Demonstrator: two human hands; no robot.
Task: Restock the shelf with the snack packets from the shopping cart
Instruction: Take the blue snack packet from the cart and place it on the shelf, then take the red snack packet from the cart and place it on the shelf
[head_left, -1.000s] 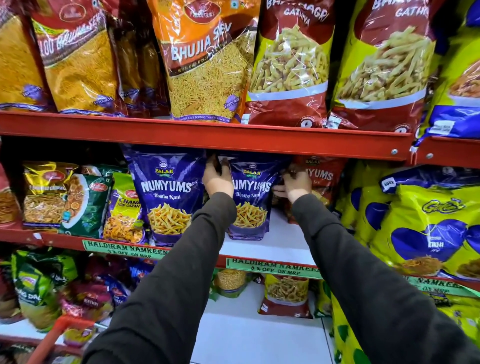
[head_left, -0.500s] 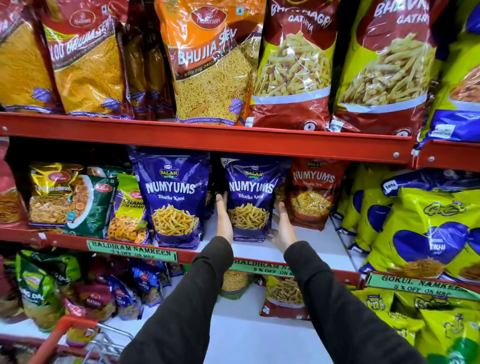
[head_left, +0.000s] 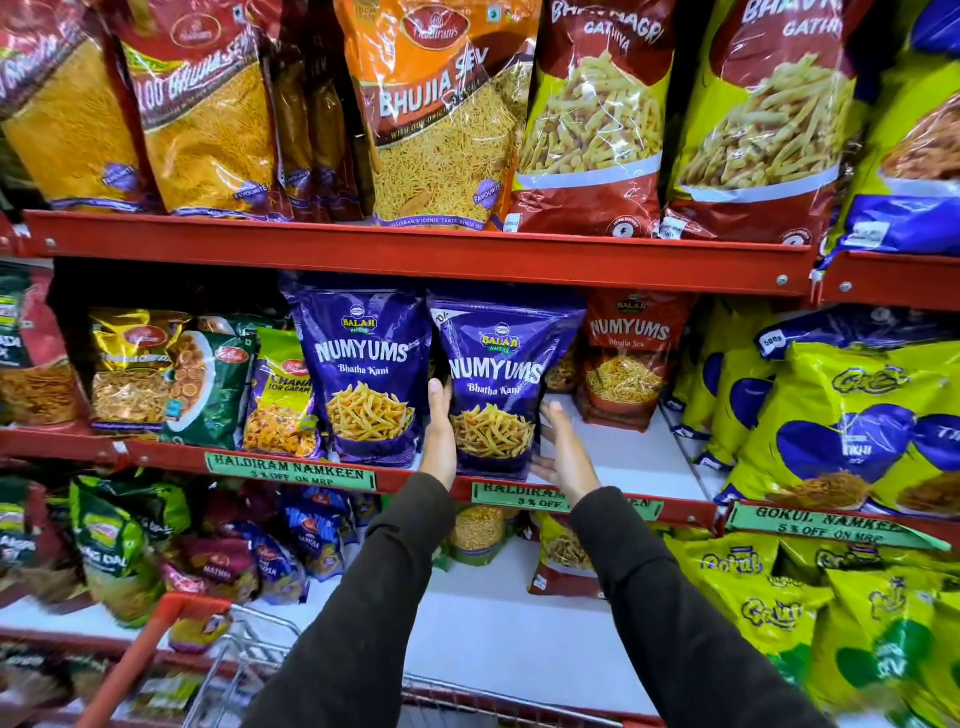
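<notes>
A purple Numyums packet stands upright at the front of the middle red shelf, overlapping a second purple Numyums packet on its left. My left hand lies flat against the front packet's left side, fingers pointing up. My right hand is just right of the packet's lower corner, palm turned toward it, fingers spread, with a small gap at the fingertips. The shopping cart shows at the bottom left with its red handle; its contents are blurred.
A red Numyums packet stands further back on the right, with bare white shelf in front of it. Yellow-and-blue Gokul bags fill the right. Large bags line the top shelf. Smaller packets sit at the left, more packets below.
Both hands have come back toward the shelf's front edge, and the purple packet between them now stands further forward, overlapping its left neighbour. The view has shifted slightly down.
</notes>
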